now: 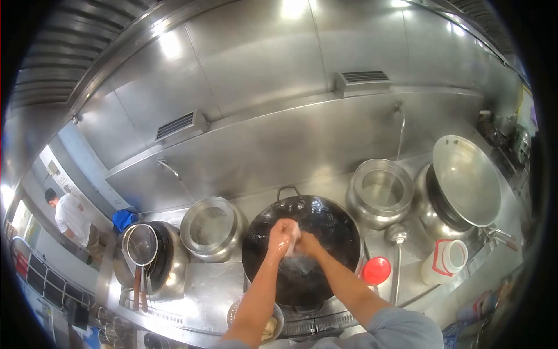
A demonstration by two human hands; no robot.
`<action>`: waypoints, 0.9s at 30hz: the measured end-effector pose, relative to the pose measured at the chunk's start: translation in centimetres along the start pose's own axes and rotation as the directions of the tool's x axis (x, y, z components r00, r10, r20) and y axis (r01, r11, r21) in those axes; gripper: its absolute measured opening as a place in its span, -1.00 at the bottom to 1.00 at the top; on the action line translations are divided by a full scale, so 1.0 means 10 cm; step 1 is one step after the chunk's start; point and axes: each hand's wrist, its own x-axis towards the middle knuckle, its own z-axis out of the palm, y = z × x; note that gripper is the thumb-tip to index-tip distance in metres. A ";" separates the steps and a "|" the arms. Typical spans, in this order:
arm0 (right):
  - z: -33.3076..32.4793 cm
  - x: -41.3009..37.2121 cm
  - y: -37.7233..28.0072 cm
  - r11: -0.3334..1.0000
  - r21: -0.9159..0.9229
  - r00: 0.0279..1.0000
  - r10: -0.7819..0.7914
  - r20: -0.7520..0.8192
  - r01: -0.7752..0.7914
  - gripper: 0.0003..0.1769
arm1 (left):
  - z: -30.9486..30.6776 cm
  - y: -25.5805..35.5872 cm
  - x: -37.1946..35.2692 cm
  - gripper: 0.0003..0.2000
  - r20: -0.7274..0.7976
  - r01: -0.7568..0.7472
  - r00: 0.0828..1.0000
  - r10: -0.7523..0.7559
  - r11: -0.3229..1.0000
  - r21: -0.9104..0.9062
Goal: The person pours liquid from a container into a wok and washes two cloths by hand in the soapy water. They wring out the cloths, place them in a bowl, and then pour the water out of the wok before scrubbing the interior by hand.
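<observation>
Over the large black wok (pixel 334 232) both of my hands meet close together. My left hand (pixel 282 237) is wet and closed around a pale, pinkish-white thing (pixel 292 246), whose kind I cannot make out. On the other side of that thing, my right hand (pixel 310 245) is closed against it, its fingers partly hidden. Something whitish and blurred, like splashing water or steam, shows in the wok below them. Under my left forearm stands a perforated bowl (pixel 278 317) with pale food in it.
Left stand a metal pot (pixel 230 224) and a wire strainer (pixel 153 245) on another pot. Right are another pot (pixel 356 203), a ladle (pixel 397 259), a red lid (pixel 376 270), a white container (pixel 433 269) and a tilted metal wok (pixel 465 180). Another person (pixel 71 215) stands far left.
</observation>
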 end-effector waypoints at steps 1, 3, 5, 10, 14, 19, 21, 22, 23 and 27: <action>0.04 0.07 0.04 0.989 0.150 0.985 0.021 -0.173 0.005 -0.54 | 0.01 0.10 -0.08 -0.66 0.026 0.101 0.995 -0.099 0.927 -0.361; 0.14 0.25 0.07 0.900 0.424 0.868 0.131 -0.479 0.098 -0.54 | 0.05 0.28 -0.20 -0.61 -0.102 0.382 0.854 -0.511 0.748 -0.543; 0.16 0.20 -0.17 0.635 0.762 0.946 0.157 -0.284 0.124 -0.55 | 0.08 0.21 -0.29 -0.54 0.163 0.526 0.697 -0.699 0.342 -0.779; 0.04 -0.29 -0.44 0.741 0.655 0.952 0.069 -0.298 0.151 -0.55 | 0.24 -0.29 -0.07 -0.61 -0.099 0.312 0.774 -0.625 0.513 -0.800; -0.26 -0.67 -0.54 -0.139 0.949 0.906 0.287 0.311 -0.282 -0.62 | 0.44 -0.20 -0.14 -0.65 -0.257 0.228 0.934 -0.248 0.968 -0.104; 0.44 0.31 0.41 0.053 0.976 0.919 0.329 -0.219 0.213 -0.68 | 0.80 -0.14 -0.51 -0.61 -0.155 -0.041 0.988 0.004 0.972 -0.231; 0.35 0.15 0.05 0.425 0.847 0.814 0.333 -0.475 0.320 -0.73 | 0.68 0.35 -0.62 -0.59 -0.028 0.285 0.918 -0.397 0.705 -0.649; 0.26 -0.02 -0.22 0.591 0.731 0.753 0.292 -0.589 0.342 -0.76 | 0.60 0.61 -0.68 -0.58 0.155 0.471 0.782 -0.604 0.409 -0.781; 0.02 -0.37 -0.63 0.677 0.675 0.741 0.286 -0.608 0.293 -0.80 | 0.58 0.36 -0.62 -0.58 0.034 0.376 0.828 -0.559 0.509 -0.774; 0.04 -0.42 -0.76 0.454 0.781 0.820 0.169 -0.547 0.428 -0.78 | 0.46 0.17 -0.46 -0.62 -0.189 0.418 0.794 -0.578 0.745 -0.519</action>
